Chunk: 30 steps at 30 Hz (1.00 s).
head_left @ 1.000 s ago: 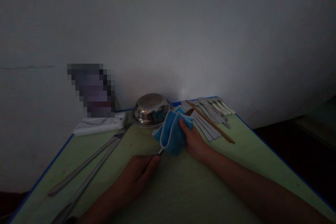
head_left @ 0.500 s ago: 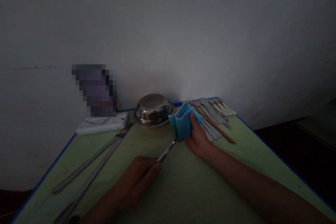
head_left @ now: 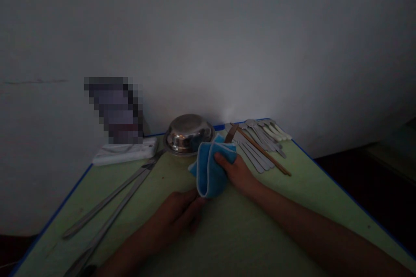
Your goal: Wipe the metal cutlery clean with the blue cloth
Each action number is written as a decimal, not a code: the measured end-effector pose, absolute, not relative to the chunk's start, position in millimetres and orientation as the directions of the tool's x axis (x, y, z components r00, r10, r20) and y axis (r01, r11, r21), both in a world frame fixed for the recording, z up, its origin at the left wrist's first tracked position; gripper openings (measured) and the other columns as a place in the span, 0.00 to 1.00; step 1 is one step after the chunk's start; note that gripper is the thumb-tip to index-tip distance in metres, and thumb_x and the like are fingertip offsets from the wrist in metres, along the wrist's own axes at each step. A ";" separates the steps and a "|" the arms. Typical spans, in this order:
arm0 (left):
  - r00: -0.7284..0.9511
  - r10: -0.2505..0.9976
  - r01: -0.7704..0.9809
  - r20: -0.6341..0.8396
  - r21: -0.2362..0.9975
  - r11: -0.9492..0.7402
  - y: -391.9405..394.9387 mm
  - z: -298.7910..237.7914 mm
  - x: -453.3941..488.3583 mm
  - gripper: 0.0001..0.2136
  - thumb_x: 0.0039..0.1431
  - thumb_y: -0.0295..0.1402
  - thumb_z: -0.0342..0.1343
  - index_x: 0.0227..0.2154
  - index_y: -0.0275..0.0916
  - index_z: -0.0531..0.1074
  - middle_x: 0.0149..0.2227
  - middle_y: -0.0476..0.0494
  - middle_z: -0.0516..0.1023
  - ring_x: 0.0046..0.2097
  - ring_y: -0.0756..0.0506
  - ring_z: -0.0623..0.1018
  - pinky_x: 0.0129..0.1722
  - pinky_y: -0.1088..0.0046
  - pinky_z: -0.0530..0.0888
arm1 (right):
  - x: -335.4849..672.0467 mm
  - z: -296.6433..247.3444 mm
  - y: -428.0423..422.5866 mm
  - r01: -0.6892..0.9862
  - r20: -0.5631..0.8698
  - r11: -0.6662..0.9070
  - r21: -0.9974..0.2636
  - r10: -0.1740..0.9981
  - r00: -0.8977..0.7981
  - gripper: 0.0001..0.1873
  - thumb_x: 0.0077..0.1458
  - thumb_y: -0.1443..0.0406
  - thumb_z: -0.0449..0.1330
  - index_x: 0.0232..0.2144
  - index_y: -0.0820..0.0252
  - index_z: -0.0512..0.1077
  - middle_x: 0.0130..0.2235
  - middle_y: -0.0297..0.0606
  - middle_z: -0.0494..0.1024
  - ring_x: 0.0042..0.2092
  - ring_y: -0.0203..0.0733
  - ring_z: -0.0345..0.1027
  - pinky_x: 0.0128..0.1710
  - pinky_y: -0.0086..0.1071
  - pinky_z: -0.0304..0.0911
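Note:
My right hand [head_left: 238,173] is closed around a folded blue cloth [head_left: 209,171] with a pale edge. The cloth is wrapped over a utensil, and a brownish tip [head_left: 231,133] pokes out at its far end. My left hand [head_left: 180,214] is closed near the cloth's lower end, gripping that utensil's handle, which is hidden by the fingers and the cloth. Both hands rest low over the green table [head_left: 266,233].
A steel bowl [head_left: 188,138] sits at the table's back. Several spoons and flat utensils [head_left: 260,145] with a wooden stick [head_left: 264,152] lie back right. Long metal tongs [head_left: 110,201] lie left. A white pack [head_left: 125,152] lies by the wall.
The cloth slid back down the utensil toward my left hand, covering the metal shaft that showed half a second ago. The brownish tip now sticks out beyond it.

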<state>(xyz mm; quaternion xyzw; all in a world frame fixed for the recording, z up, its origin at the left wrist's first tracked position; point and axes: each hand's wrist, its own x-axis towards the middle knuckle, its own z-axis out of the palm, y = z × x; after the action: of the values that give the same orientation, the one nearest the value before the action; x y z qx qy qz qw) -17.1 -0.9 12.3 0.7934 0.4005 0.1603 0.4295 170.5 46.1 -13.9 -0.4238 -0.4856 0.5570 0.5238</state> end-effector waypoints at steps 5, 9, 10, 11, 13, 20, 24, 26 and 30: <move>0.628 0.772 0.504 -0.099 0.808 -0.306 0.7 6.9 -16.1 0.16 0.65 0.37 0.39 0.26 0.38 0.66 0.18 0.54 0.70 0.22 0.52 0.72 0.27 0.79 0.67 | 169.6 -16.2 47.6 -0.204 0.011 -0.008 -0.979 0.996 -0.092 0.17 0.48 0.52 0.58 0.35 0.55 0.75 0.32 0.32 0.78 0.38 0.42 0.72 0.46 0.40 0.64; 0.644 0.759 0.523 -0.096 0.779 -0.344 -2.8 12.7 -17.9 0.13 0.65 0.39 0.40 0.34 0.39 0.68 0.21 0.54 0.69 0.23 0.51 0.71 0.25 0.79 0.66 | 167.0 -20.3 52.7 -0.404 -0.085 -0.090 -0.910 0.996 -0.030 0.16 0.48 0.51 0.59 0.33 0.56 0.74 0.33 0.32 0.78 0.39 0.40 0.72 0.48 0.39 0.63; 0.653 0.753 0.519 -0.076 0.770 -0.372 -3.8 14.6 -18.4 0.12 0.64 0.39 0.42 0.36 0.39 0.68 0.23 0.54 0.70 0.25 0.51 0.72 0.26 0.79 0.67 | 166.6 -20.6 54.0 -0.459 -0.117 -0.109 -0.882 0.993 -0.012 0.16 0.47 0.51 0.59 0.33 0.56 0.73 0.33 0.32 0.79 0.39 0.40 0.72 0.47 0.39 0.63; 0.662 0.747 0.511 -0.055 0.762 -0.397 -4.5 16.0 -18.9 0.11 0.63 0.39 0.44 0.38 0.40 0.67 0.25 0.53 0.71 0.27 0.50 0.72 0.27 0.79 0.67 | 166.3 -20.6 55.0 -0.503 -0.138 -0.119 -0.856 0.990 0.001 0.16 0.47 0.51 0.60 0.33 0.56 0.73 0.33 0.32 0.79 0.39 0.40 0.72 0.47 0.38 0.63; 0.681 0.731 0.494 -0.042 0.764 -0.416 -5.1 16.1 -19.7 0.09 0.63 0.38 0.44 0.38 0.40 0.66 0.26 0.53 0.72 0.28 0.50 0.73 0.29 0.78 0.68 | 166.3 -20.7 56.2 -0.548 -0.144 -0.120 -0.828 0.990 0.002 0.16 0.47 0.52 0.60 0.33 0.56 0.72 0.34 0.32 0.79 0.39 0.40 0.72 0.46 0.38 0.64; 0.678 0.725 0.500 -0.120 0.799 -0.335 0.2 2.0 -18.8 0.11 0.65 0.36 0.42 0.30 0.39 0.65 0.21 0.55 0.69 0.23 0.52 0.70 0.25 0.81 0.65 | 169.2 -27.3 54.5 -0.392 -0.011 -0.039 -0.919 0.997 -0.074 0.15 0.48 0.54 0.60 0.38 0.54 0.73 0.36 0.33 0.79 0.40 0.42 0.72 0.48 0.41 0.63; 0.661 0.735 0.527 -0.148 0.790 -0.315 1.1 2.3 -17.3 0.12 0.64 0.36 0.42 0.31 0.38 0.66 0.20 0.55 0.68 0.23 0.52 0.70 0.24 0.80 0.65 | 170.6 -25.0 53.1 -0.434 0.018 -0.033 -0.900 0.993 -0.113 0.17 0.46 0.57 0.63 0.40 0.53 0.72 0.39 0.33 0.79 0.42 0.42 0.72 0.49 0.42 0.63; 0.653 0.742 0.535 -0.149 0.784 -0.314 0.4 3.2 -16.5 0.12 0.64 0.37 0.42 0.29 0.38 0.65 0.20 0.54 0.68 0.23 0.52 0.70 0.24 0.80 0.65 | 171.8 -20.8 51.6 -0.390 0.032 -0.038 -0.920 0.985 -0.172 0.19 0.42 0.60 0.66 0.40 0.53 0.72 0.41 0.33 0.79 0.43 0.43 0.72 0.49 0.42 0.63; 0.638 0.756 0.572 -0.146 0.748 -0.338 -1.2 3.0 -14.7 0.13 0.63 0.38 0.43 0.26 0.39 0.64 0.20 0.55 0.67 0.23 0.52 0.69 0.24 0.80 0.64 | 173.0 -15.2 48.6 -0.260 0.032 -0.028 -0.965 0.973 -0.227 0.21 0.39 0.62 0.68 0.39 0.54 0.72 0.42 0.34 0.78 0.43 0.43 0.72 0.49 0.41 0.63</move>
<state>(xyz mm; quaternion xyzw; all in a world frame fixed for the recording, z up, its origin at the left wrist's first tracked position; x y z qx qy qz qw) -14.7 -1.2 3.0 0.8100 0.4097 0.1142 0.4037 173.0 48.6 -15.2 -0.3681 -0.4843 0.6154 0.5012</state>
